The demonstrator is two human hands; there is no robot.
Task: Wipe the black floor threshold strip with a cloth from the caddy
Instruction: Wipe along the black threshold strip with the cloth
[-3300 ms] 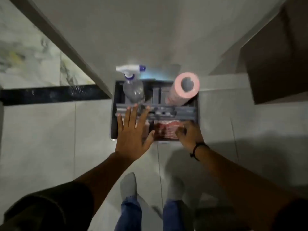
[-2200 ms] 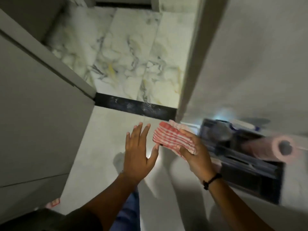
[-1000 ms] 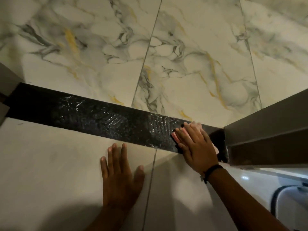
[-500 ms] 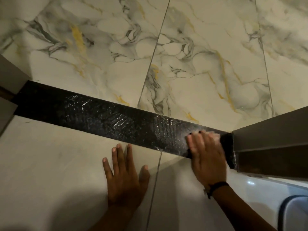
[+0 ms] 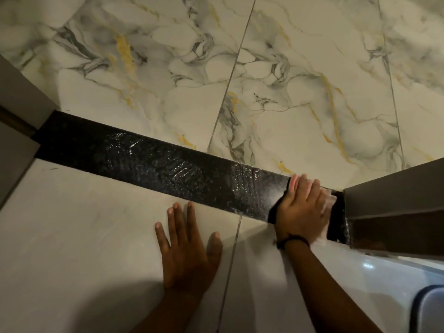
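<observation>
The black threshold strip (image 5: 153, 162) runs across the floor from the left door frame to the right one, with wet streaks shining along its middle. My right hand (image 5: 302, 207) presses flat on the strip's right end, close to the door frame. Under it lies the cloth (image 5: 330, 200), of which only a pale blurred edge shows past my fingers. My left hand (image 5: 187, 246) rests palm down with fingers spread on the plain grey tile just in front of the strip, holding nothing.
A grey door frame (image 5: 396, 205) blocks the strip's right end, and another frame edge (image 5: 16, 131) stands at the left. Marble tiles (image 5: 264, 80) lie beyond the strip. The caddy's corner (image 5: 430, 308) shows at bottom right.
My right hand took the checked cloth from the caddy, carried it to the strip and has slid it rightward toward the door frame. My left hand stays planted on the tile.
</observation>
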